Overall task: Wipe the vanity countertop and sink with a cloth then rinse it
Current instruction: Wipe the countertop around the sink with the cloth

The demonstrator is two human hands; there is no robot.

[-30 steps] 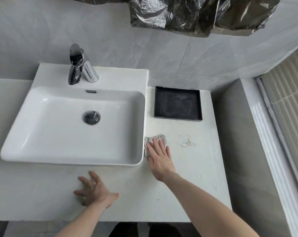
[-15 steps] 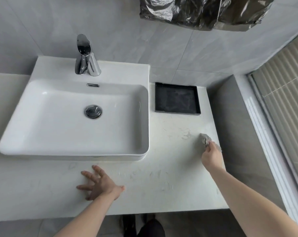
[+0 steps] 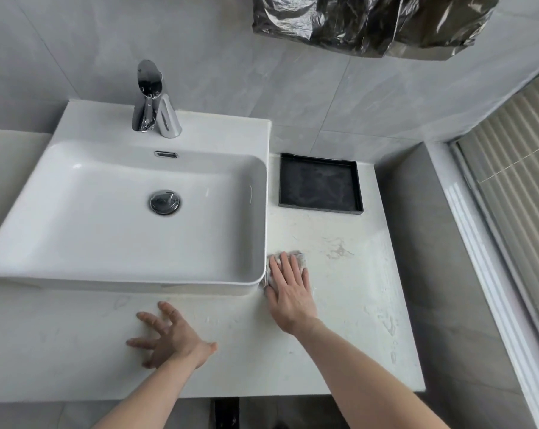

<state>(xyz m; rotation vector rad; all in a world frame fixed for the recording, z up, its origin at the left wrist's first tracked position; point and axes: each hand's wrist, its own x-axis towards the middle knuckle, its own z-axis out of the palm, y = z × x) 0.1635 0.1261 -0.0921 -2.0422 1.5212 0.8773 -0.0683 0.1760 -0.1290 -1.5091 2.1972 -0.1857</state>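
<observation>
A small grey cloth (image 3: pixel 299 257) lies on the white countertop (image 3: pixel 348 305) right beside the front right corner of the white sink (image 3: pixel 76 230). My right hand (image 3: pixel 290 292) presses flat on the cloth with straight fingers, hiding most of it. My left hand (image 3: pixel 172 339) rests on the countertop in front of the sink, fingers spread. Wet streaks show on the counter's right part.
A chrome faucet (image 3: pixel 152 100) stands at the back of the sink, with a drain plug (image 3: pixel 165 202) in the basin. A black square tray (image 3: pixel 320 184) sits at the back right. Crumpled dark plastic (image 3: pixel 370 20) hangs above. A grey ledge and window blinds lie to the right.
My right hand has swept the cloth from the counter's right edge back left to the sink's corner. The left hand has stayed in place.
</observation>
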